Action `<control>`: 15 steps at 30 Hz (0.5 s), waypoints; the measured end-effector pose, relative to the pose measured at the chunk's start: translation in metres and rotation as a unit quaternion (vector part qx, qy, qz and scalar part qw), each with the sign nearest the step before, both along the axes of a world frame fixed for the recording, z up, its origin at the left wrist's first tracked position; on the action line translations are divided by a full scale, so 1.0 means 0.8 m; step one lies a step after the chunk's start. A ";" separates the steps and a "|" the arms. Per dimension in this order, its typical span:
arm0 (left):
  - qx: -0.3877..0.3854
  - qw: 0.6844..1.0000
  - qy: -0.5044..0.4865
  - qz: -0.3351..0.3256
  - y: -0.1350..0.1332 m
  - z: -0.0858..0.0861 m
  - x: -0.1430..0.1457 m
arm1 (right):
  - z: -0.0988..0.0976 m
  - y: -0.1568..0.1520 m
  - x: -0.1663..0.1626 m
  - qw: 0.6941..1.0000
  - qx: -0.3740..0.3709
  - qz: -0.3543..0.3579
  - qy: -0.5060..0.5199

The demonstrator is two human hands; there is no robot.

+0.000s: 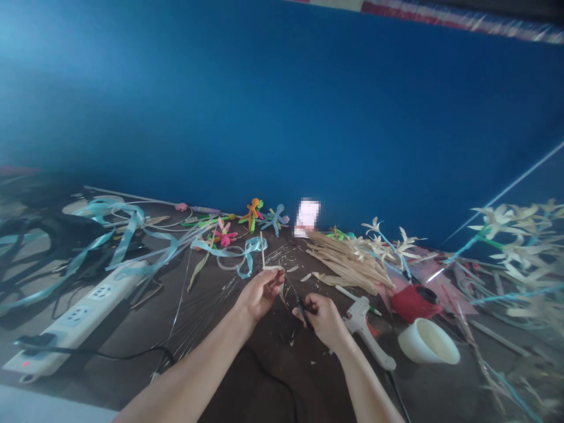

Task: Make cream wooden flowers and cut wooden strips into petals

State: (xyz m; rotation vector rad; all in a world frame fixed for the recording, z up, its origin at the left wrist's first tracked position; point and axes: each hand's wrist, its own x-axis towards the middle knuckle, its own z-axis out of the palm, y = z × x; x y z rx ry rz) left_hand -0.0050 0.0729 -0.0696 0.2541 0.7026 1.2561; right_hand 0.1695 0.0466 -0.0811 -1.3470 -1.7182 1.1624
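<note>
My left hand (262, 296) is closed, pinching a narrow pale strip (272, 268) between thumb and fingertips. A thin pale upright piece (262, 244) rises from the strip's left end. My right hand (324, 320) is closed around what look like black-handled scissors (304, 311). Their slim tip points up and left toward the left fingertips; the fingers partly cover the handle. Small pale scraps (305, 277) lie on the dark table beyond and between the hands. A white glue gun (368, 338) rests just right of my right hand.
Dried husk leaves (348, 261) lie in a pile behind. At right are a white cup (428, 342), a red roll (414, 302) and pale flowers on blue stems (497, 223). A power strip (83, 317) with black cord, blue ribbon (132, 235) and thin wires (202, 317) occupy the left.
</note>
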 end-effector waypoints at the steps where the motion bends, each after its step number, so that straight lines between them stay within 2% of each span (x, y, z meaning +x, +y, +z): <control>1: 0.000 1.000 0.002 0.000 0.000 -0.001 0.000 | -0.001 0.000 0.000 1.000 -0.004 0.002 0.005; 6: 0.013 0.999 0.039 -0.007 0.002 -0.002 -0.003 | 0.005 0.002 0.004 0.999 -0.016 0.010 0.035; 12: 0.088 0.972 0.217 -0.003 0.000 0.011 -0.008 | 0.023 0.001 0.009 0.996 -0.052 0.056 0.035; 15: 0.115 0.956 0.271 -0.004 -0.002 0.017 -0.010 | 0.024 0.000 0.010 0.995 -0.059 0.066 0.034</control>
